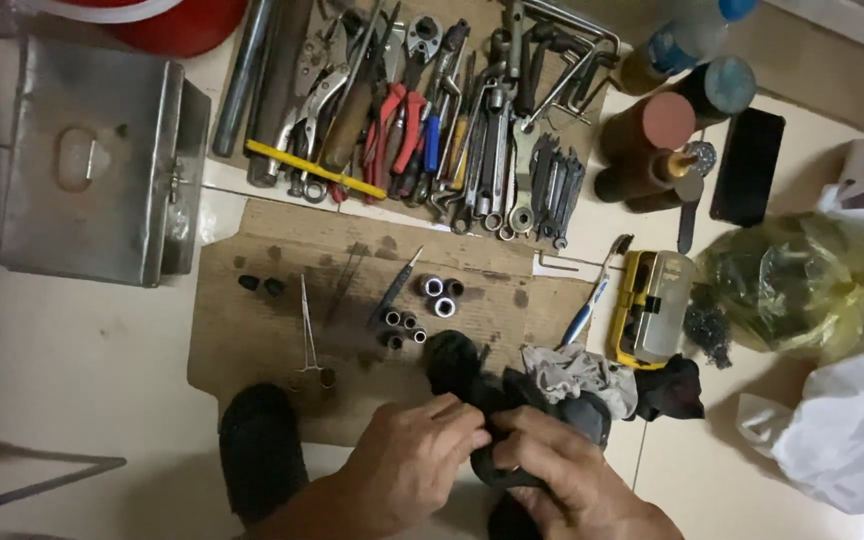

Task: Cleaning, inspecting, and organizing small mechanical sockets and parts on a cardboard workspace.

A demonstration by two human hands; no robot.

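Near centre, my left hand (pixel 414 452) and right hand (pixel 552 472) are both clamped on a black rubbery part (pixel 492 400) over the cardboard sheet (pixel 252 340), sockets (pixel 422 305) beyond, mid-working it, needing firm grip next.

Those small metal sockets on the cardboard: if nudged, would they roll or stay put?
The sockets stand on end on flat cardboard, so a light nudge would probably just slide them. Tipped over, their round shape would likely roll. Being metal, they are probably heavy for their size.
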